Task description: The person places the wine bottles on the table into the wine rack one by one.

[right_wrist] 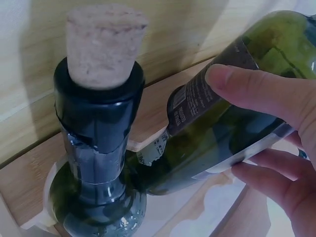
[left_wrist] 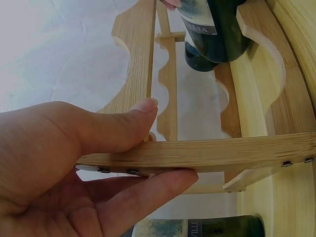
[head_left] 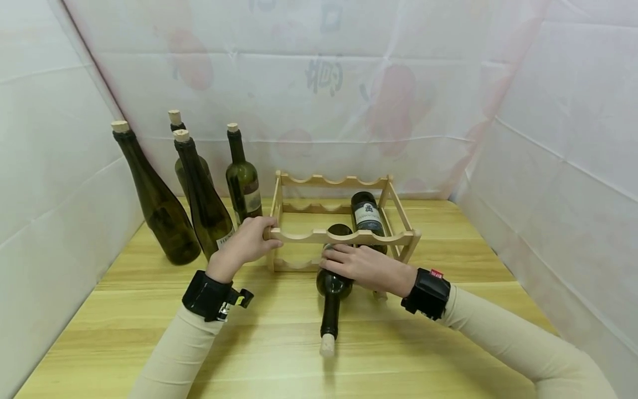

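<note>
A two-tier wooden wine rack with scalloped rails stands on the table. My left hand grips its front left corner, the thumb above the wood and fingers below. With my right hand I hold a dark green wine bottle, thumb and fingers on opposite sides of its body. Its corked neck points toward me and its base reaches in under the rack's upper front rail. Another labelled bottle lies in the rack's right end, its cork close in the right wrist view.
Several corked bottles stand left of the rack: a tall one at far left, another beside it, one partly hidden behind, and a green one near the rack. White curtains enclose the back and sides of the wooden table.
</note>
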The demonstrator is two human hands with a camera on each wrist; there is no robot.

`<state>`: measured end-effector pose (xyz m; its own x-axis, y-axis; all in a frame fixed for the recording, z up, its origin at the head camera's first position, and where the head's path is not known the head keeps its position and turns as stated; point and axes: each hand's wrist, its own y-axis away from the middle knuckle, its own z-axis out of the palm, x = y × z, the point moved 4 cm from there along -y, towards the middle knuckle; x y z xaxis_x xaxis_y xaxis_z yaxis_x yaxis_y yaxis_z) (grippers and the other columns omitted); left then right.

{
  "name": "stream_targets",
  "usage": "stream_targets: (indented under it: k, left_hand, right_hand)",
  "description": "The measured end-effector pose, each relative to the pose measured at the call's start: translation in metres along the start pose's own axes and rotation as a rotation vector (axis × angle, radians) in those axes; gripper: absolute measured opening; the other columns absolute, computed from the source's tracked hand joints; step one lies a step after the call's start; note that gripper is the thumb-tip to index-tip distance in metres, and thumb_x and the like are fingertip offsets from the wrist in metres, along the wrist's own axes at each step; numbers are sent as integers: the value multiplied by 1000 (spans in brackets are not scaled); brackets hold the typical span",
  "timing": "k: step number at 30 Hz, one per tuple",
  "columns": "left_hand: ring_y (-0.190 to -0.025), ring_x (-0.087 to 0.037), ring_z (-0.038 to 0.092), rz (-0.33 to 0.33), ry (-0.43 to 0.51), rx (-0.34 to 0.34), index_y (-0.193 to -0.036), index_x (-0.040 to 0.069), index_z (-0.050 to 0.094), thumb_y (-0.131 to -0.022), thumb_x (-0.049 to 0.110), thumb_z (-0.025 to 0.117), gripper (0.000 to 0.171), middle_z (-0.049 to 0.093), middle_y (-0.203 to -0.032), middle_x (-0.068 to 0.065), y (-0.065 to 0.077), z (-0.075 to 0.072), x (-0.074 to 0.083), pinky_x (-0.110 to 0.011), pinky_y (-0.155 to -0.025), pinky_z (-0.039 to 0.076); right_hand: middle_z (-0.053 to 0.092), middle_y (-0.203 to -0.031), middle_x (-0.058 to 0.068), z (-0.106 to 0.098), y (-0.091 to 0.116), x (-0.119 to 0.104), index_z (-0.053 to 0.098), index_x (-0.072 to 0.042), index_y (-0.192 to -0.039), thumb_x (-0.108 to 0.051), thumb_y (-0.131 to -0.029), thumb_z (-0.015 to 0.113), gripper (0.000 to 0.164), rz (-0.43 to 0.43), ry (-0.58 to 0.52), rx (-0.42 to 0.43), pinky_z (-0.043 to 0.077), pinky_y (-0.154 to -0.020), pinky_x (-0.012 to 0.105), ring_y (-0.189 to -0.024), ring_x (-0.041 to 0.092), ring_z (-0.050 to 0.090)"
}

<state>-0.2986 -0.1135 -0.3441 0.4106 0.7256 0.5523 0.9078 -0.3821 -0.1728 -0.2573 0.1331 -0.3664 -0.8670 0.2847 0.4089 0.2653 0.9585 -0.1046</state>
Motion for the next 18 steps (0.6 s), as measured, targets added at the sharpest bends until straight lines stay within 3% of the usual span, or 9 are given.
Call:
stream_targets:
  k: [4, 10, 18]
  left_hand:
    - [-74, -16, 63, 1, -3, 8, -99, 8, 62, -83, 15, 74, 21, 59, -80, -4, 0, 0, 1, -31, -56, 47]
    - [-80, -17, 65, 1, 11, -4, -100, 8, 61, -84, 14, 73, 20, 59, -80, -3, 0, 1, 0, -30, -59, 49]
    - [-78, -17, 65, 0, 7, -5, -101, 8, 62, -84, 14, 73, 21, 60, -82, -3, 2, 0, 0, -31, -58, 49]
  right_hand:
    - [48, -140, 10, 1, 2, 1, 44, -14, -141, 2, -86, 66, 62, 21, -49, -36, 53, -71, 31, -126, 28, 45]
    - [40, -147, 13, 7, 6, 5, 41, -16, -143, 8, -83, 67, 69, 38, -121, -102, 49, -89, 35, -131, 29, 39]
    - [36, -149, 14, 8, 8, 7, 32, -19, -151, 13, -81, 65, 84, 88, -150, -125, 51, -82, 33, -130, 26, 41]
